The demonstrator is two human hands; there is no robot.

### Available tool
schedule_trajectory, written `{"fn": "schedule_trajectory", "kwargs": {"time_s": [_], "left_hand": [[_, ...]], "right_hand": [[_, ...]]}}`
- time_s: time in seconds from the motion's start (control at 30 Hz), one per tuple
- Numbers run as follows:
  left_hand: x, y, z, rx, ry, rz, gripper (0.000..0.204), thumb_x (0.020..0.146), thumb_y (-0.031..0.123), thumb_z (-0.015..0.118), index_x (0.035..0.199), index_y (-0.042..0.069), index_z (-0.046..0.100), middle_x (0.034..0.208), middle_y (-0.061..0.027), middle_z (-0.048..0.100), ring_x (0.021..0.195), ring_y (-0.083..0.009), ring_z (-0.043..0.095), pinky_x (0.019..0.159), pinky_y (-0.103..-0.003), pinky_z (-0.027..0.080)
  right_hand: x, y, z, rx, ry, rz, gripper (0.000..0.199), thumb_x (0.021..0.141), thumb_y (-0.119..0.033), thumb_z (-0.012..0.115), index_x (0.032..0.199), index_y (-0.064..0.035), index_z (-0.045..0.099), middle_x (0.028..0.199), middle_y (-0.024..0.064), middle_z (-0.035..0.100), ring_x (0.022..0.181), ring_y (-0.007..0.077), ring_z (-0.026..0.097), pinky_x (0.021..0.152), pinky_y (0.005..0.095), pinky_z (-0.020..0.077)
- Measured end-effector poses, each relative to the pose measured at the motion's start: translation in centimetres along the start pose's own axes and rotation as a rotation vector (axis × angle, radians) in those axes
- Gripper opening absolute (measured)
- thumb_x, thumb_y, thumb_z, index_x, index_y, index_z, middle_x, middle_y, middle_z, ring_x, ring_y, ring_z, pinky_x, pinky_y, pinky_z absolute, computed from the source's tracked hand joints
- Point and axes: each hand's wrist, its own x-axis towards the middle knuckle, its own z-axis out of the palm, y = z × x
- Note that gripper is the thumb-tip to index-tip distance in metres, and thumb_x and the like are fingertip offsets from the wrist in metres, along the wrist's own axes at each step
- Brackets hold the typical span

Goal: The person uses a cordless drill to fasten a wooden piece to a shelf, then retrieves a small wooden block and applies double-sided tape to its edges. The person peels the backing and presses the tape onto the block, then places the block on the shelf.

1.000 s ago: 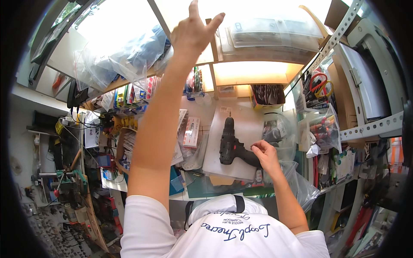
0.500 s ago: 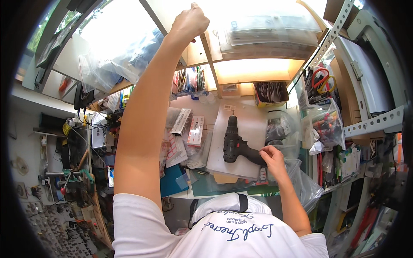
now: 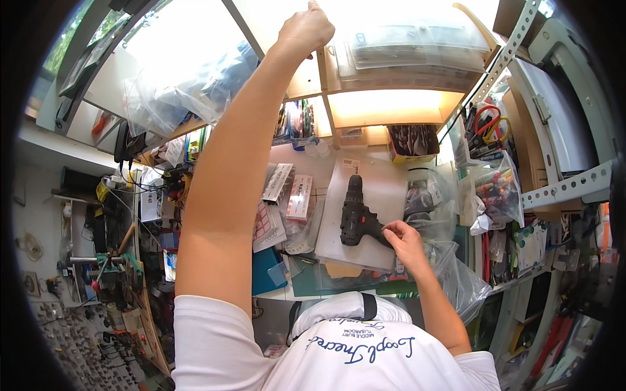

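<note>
A black cordless drill (image 3: 355, 215) lies on a pale sheet (image 3: 385, 189) on the crowded bench. My right hand (image 3: 405, 240) is at the drill's handle end, with the fingertips pinched on the base of the grip. My left arm reaches high up, and my left hand (image 3: 306, 29) is curled shut against the front edge of a wooden shelf (image 3: 385, 107), next to the upright divider. Clear plastic boxes (image 3: 417, 45) sit on that shelf just right of the hand.
Clear bags of parts (image 3: 189, 78) fill the upper left shelf. Small packets (image 3: 287, 195) lie left of the drill, and a box of bits (image 3: 412, 140) stands behind it. Scissors and bagged tools (image 3: 489, 150) hang on the right rack. Tools and cables (image 3: 111, 215) crowd the left.
My left hand, spread open a second ago, has closed and risen to the shelf edge. My right hand has stayed at the drill's handle.
</note>
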Motion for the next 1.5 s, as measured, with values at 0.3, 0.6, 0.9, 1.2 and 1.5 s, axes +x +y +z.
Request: {"fn": "schedule_trajectory", "kwargs": {"time_s": [0.3, 0.6, 0.9, 1.2, 1.5], "left_hand": [[0.3, 0.6, -0.1, -0.03, 0.115, -0.038, 0.039, 0.078, 0.006, 0.039, 0.106, -0.019, 0.048, 0.072, -0.0275, 0.062, 0.056, -0.0315, 0.064, 0.048, -0.038, 0.053], [-1.5, 1.2, -1.0, -0.018, 0.079, -0.084, 0.054, 0.077, 0.006, 0.037, 0.128, -0.011, 0.027, 0.085, -0.0257, 0.062, 0.059, -0.0274, 0.064, 0.052, -0.033, 0.055], [-2.1, 1.4, -1.5, -0.021, 0.075, -0.123, 0.062, 0.079, 0.006, 0.034, 0.138, -0.007, 0.018, 0.087, -0.0231, 0.063, 0.06, -0.0247, 0.063, 0.053, -0.031, 0.055], [-0.9, 1.0, -0.6, 0.004, 0.125, -0.149, 0.065, 0.079, 0.012, 0.039, 0.138, -0.006, 0.019, 0.085, -0.0221, 0.062, 0.061, -0.0256, 0.063, 0.055, -0.031, 0.055], [-2.0, 2.0, -1.8, -0.026, 0.027, -0.198, 0.065, 0.08, 0.007, 0.034, 0.141, -0.003, 0.013, 0.098, -0.0233, 0.062, 0.066, -0.0275, 0.064, 0.053, -0.031, 0.054]], "right_hand": [[-0.5, 1.6, -0.7, 0.001, 0.015, 0.037, 0.017, 0.083, -0.013, 0.058, 0.089, 0.0023, 0.061, 0.072, 0.004, 0.061, 0.065, 0.0093, 0.056, 0.062, 0.0242, 0.0455], [-0.8, 0.2, -1.2, -0.051, -0.002, 0.09, 0.019, 0.082, -0.015, 0.058, 0.089, 0.0018, 0.061, 0.073, 0.0045, 0.062, 0.066, 0.0098, 0.057, 0.061, 0.0249, 0.0454], [-0.6, 2.1, -1.1, -0.128, 0.005, 0.041, 0.02, 0.082, -0.015, 0.058, 0.09, 0.0034, 0.061, 0.073, 0.0049, 0.062, 0.068, 0.0103, 0.056, 0.063, 0.0247, 0.0452], [0.2, 3.4, 0.0, -0.13, -0.019, 0.035, 0.019, 0.082, -0.014, 0.06, 0.092, 0.0024, 0.062, 0.075, 0.0048, 0.064, 0.069, 0.0095, 0.057, 0.063, 0.0247, 0.0463], [-0.3, 2.7, 0.1, -0.13, -0.054, 0.041, 0.026, 0.08, -0.021, 0.059, 0.093, 0.0006, 0.062, 0.087, 0.0182, 0.064, 0.083, 0.0292, 0.063, 0.076, 0.0346, 0.0466]]}}
